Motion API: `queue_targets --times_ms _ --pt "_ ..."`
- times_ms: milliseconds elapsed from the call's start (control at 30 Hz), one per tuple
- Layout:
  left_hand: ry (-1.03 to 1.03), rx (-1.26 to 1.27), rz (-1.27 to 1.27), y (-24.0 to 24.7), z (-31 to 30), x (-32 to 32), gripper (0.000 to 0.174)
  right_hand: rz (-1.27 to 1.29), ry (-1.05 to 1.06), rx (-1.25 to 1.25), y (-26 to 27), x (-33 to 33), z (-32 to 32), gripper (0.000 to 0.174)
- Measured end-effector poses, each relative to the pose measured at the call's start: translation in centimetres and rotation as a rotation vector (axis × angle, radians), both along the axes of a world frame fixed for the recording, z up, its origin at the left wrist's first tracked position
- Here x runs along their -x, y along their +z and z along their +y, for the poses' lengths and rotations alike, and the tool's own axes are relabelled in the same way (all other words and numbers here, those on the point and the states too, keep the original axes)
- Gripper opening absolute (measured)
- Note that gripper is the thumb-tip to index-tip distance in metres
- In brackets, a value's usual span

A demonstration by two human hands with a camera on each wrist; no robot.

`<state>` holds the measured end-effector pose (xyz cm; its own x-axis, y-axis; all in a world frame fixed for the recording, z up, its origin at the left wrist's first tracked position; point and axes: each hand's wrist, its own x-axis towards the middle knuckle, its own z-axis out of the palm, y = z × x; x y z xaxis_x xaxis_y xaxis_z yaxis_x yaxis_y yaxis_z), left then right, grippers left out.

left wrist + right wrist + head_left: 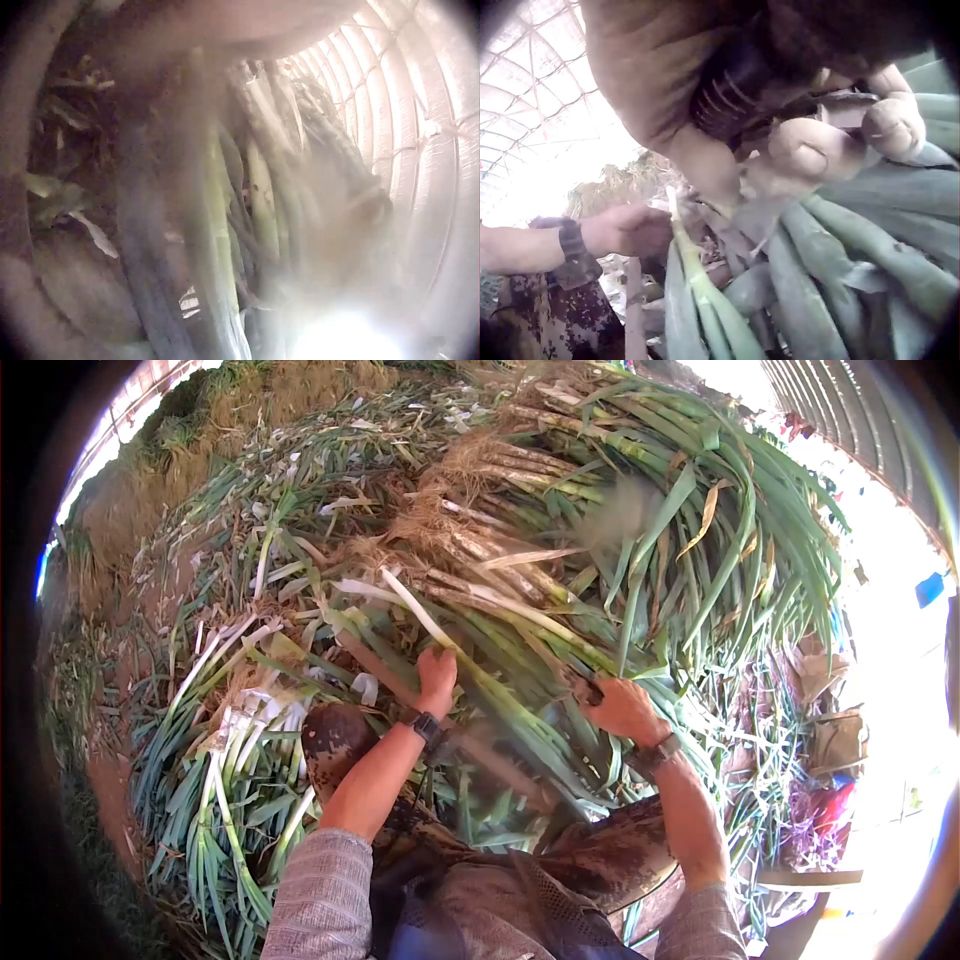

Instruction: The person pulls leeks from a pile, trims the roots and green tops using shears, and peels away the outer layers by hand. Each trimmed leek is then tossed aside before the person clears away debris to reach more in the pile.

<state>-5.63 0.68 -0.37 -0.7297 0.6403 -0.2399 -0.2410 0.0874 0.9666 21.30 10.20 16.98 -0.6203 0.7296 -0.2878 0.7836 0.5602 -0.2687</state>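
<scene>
A big heap of leeks (560, 560) lies in front of me, roots toward the middle and green leaves fanning right. My left hand (437, 675) grips one pale leek stalk (420, 615) low on its white shaft; the right wrist view shows that left hand (630, 229) closed round the stalk (686, 259). My right hand (622, 708) rests on the leaves of the heap, its fingers (810, 150) curled round a dark ribbed tool handle (731, 90). The tool's blade is hidden. The left wrist view shows only blurred leek stalks (259, 202).
A smaller pile of leeks (230, 760) lies at my left knee (335, 740). Torn leaves and soil cover the ground (130, 660). Cardboard boxes (835, 735) stand at the right. A ribbed greenhouse roof (532, 82) arches overhead.
</scene>
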Motion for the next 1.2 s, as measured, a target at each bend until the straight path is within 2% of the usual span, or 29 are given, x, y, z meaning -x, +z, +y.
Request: queue_targets --times_ms 133,200,233,300,333,367,433,467,533,567,633,700,767,800,967,1033,1100,1167,1200 --pt "0.074 -0.029 0.153 1.2 1.0 -1.6 0.024 -0.013 -0.057 -0.060 -0.5 -2.8 -0.5 0.039" --pt "0.399 -0.050 0.820 0.6 1.9 -1.2 0.028 0.011 -0.053 -0.040 -0.3 -3.7 -0.9 0.034" --pt "0.395 -0.054 0.820 1.5 1.7 -1.3 0.028 0.012 -0.058 -0.042 -0.4 -4.2 -1.0 0.034" --pt "-0.079 -0.249 0.492 4.6 1.3 -2.0 0.031 -0.011 -0.104 -0.027 -1.0 -5.1 -1.2 0.034" --pt "-0.152 -0.171 0.565 5.0 1.7 -2.7 0.033 -0.030 -0.088 -0.050 -1.2 -5.6 -1.2 0.035" --pt "-0.184 -0.287 0.677 5.6 2.2 -3.8 0.034 -0.033 -0.092 -0.054 -0.8 -5.9 -1.5 0.035" --pt "-0.328 -0.339 0.826 7.2 3.4 -5.0 0.039 -0.014 -0.108 -0.022 0.4 -6.1 -2.0 0.037" --pt "-0.321 -0.342 0.824 7.8 4.2 -5.4 0.039 -0.030 -0.091 -0.025 0.9 -6.5 -1.8 0.039" --pt "-0.505 -0.236 0.781 8.6 5.4 -6.0 0.045 -0.066 -0.120 -0.018 2.3 -7.2 -1.6 0.039" --pt "-0.510 -0.241 0.783 8.3 5.9 -5.8 0.045 -0.099 -0.156 -0.009 2.9 -7.8 -1.4 0.038" --pt "-0.494 -0.155 1.087 8.0 7.0 -5.7 0.046 -0.117 -0.188 -0.039 3.0 -10.0 -0.9 0.038" --pt "-0.551 -0.153 1.060 8.0 7.5 -5.0 0.044 -0.170 -0.141 -0.084 4.1 -12.0 -1.3 0.038" --pt "-0.644 -0.096 1.242 8.3 7.4 -4.4 0.040 -0.176 -0.131 -0.086 4.5 -13.3 -1.5 0.037" --pt "-0.709 0.007 1.249 8.4 7.1 -4.4 0.037 -0.190 -0.139 -0.061 4.8 -13.7 -1.7 0.037" --pt "-0.733 0.032 1.266 8.2 4.6 -4.7 0.036 -0.175 -0.077 0.019 7.0 -13.6 -3.9 0.036" --pt "-0.723 -0.073 1.184 7.8 3.0 -4.2 0.031 -0.185 -0.091 0.027 7.4 -13.1 -4.5 0.037" --pt "-0.728 -0.139 1.170 7.0 1.5 -3.7 0.031 -0.158 -0.019 0.015 7.2 -13.0 -4.5 0.040" --pt "-0.827 -0.102 1.056 6.3 0.2 -3.5 0.031 -0.166 0.000 0.004 6.9 -12.2 -4.4 0.042" --pt "-0.838 -0.189 0.990 5.1 0.2 -3.3 0.032 -0.175 0.022 -0.005 6.8 -11.7 -4.3 0.043"
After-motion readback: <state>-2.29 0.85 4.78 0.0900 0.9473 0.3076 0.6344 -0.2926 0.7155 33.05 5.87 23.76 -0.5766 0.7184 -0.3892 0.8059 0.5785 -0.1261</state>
